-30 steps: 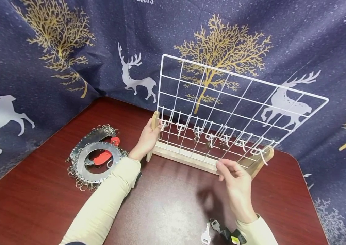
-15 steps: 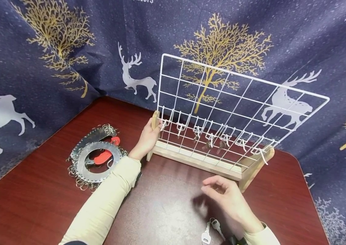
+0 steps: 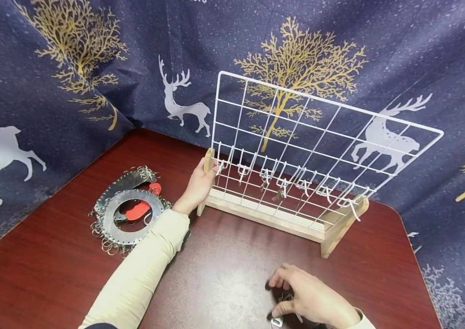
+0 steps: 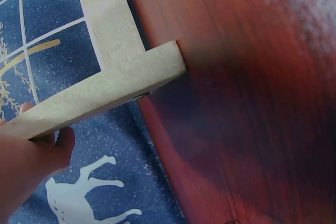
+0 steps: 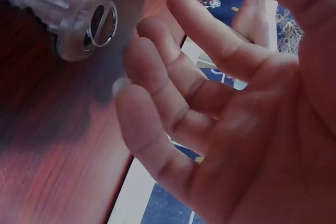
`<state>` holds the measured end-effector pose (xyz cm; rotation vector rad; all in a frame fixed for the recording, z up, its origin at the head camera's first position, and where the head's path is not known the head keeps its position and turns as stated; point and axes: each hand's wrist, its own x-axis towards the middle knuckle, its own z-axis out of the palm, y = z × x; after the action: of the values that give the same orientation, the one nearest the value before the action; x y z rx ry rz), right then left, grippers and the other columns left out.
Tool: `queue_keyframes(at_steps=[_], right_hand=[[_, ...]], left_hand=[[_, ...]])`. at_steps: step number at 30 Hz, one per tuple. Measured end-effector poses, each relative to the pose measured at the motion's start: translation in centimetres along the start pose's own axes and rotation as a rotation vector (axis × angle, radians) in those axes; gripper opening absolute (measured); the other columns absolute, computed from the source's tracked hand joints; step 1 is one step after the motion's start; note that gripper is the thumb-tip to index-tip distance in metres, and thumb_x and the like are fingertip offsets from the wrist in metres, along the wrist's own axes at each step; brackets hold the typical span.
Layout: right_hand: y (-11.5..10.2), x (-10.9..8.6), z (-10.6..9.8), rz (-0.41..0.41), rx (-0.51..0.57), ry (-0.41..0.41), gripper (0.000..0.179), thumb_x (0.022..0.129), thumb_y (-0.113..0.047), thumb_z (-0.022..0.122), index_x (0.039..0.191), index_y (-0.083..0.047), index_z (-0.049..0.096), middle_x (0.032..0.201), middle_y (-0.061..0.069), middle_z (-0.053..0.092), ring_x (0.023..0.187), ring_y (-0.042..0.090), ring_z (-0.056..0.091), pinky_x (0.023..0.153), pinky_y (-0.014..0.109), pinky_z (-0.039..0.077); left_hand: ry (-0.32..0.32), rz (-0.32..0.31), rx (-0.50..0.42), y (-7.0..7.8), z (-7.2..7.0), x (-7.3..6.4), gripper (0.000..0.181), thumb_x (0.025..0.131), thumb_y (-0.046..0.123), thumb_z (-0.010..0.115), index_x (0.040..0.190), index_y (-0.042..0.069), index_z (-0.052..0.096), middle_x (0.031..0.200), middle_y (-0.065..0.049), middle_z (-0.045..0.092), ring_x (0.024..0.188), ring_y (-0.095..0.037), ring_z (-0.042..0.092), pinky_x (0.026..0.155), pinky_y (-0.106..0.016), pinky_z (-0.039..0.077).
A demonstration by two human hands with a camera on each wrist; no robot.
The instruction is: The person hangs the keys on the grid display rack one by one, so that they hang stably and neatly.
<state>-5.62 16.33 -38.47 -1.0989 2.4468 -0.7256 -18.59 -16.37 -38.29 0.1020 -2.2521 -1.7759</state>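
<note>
My left hand (image 3: pixel 199 185) grips the wooden side post (image 3: pixel 208 161) of a rack, with thumb and fingers on either side of it; the left wrist view shows the post (image 4: pixel 105 94) from below. The rack has a white wire grid and a pale wooden base (image 3: pixel 253 218). Small keys (image 3: pixel 281 193) hang from some of its white hooks (image 3: pixel 326 192). My right hand (image 3: pixel 312 294) hovers low over loose keys, thumb and fingers spread and holding nothing. One key (image 3: pixel 276 322) peeks out below the thumb. In the right wrist view, a key (image 5: pixel 81 22) with a small split ring (image 5: pixel 112 31) lies near the fingertips.
Left of my left arm, metal ring plates (image 3: pixel 113 226) edged with many small rings lie on the dark red table (image 3: pixel 51 269), with a red-handled piece (image 3: pixel 137 211) among them. A blue curtain (image 3: pixel 133 36) printed with deer and trees hangs behind.
My right hand has drawn back from the rack, down toward the front of the table, and its fingers have spread over the keys. The left hand stays on the post.
</note>
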Motion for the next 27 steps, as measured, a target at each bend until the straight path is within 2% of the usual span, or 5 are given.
queue_keyframes(at_steps=[7,14,17,20,27], right_hand=[[-0.3,-0.6,0.1,0.038,-0.143,-0.066,0.043,0.063,-0.038,0.087,0.094,-0.033,0.058,0.095,-0.023,0.048,0.082,0.0,0.049,0.073,0.026,0.045],[0.3,-0.6,0.1,0.03,-0.203,-0.032,0.036,0.066,-0.033,0.086,0.09,-0.034,0.058,0.091,-0.022,0.048,0.079,-0.001,0.049,0.068,0.027,0.044],[0.8,-0.6,0.0,0.039,-0.212,-0.02,0.035,0.067,-0.031,0.086,0.088,-0.031,0.058,0.082,-0.022,0.047,0.074,-0.002,0.048,0.064,0.026,0.043],[1.2,-0.6,-0.1,0.057,-0.193,-0.025,0.034,0.068,-0.03,0.085,0.088,-0.028,0.058,0.073,-0.023,0.046,0.069,-0.003,0.046,0.061,0.025,0.042],[1.5,-0.5,-0.2,0.103,-0.107,-0.043,0.029,0.071,-0.027,0.083,0.086,-0.026,0.059,0.069,-0.024,0.049,0.064,-0.004,0.047,0.058,0.025,0.042]], left_hand=[[0.001,0.001,0.004,0.0,0.0,0.0,0.019,0.1,0.017,0.05,0.116,0.007,0.052,0.095,-0.014,0.057,0.077,-0.023,0.051,0.067,-0.031,0.041],[0.001,-0.004,-0.018,0.0,0.0,0.0,0.018,0.1,0.015,0.049,0.116,0.006,0.052,0.095,-0.021,0.056,0.079,-0.034,0.053,0.065,-0.031,0.041],[-0.005,-0.01,-0.028,0.0,0.0,-0.1,0.019,0.1,0.015,0.049,0.117,0.006,0.051,0.098,-0.026,0.056,0.081,-0.038,0.054,0.065,-0.03,0.041],[-0.005,-0.011,-0.022,-0.1,0.0,0.0,0.018,0.1,0.014,0.049,0.117,0.007,0.051,0.098,-0.025,0.056,0.078,-0.033,0.053,0.064,-0.03,0.041],[0.0,-0.005,0.023,-0.1,-0.1,0.0,0.018,0.1,0.017,0.05,0.117,0.009,0.052,0.096,-0.015,0.058,0.076,-0.022,0.051,0.067,-0.031,0.042]])
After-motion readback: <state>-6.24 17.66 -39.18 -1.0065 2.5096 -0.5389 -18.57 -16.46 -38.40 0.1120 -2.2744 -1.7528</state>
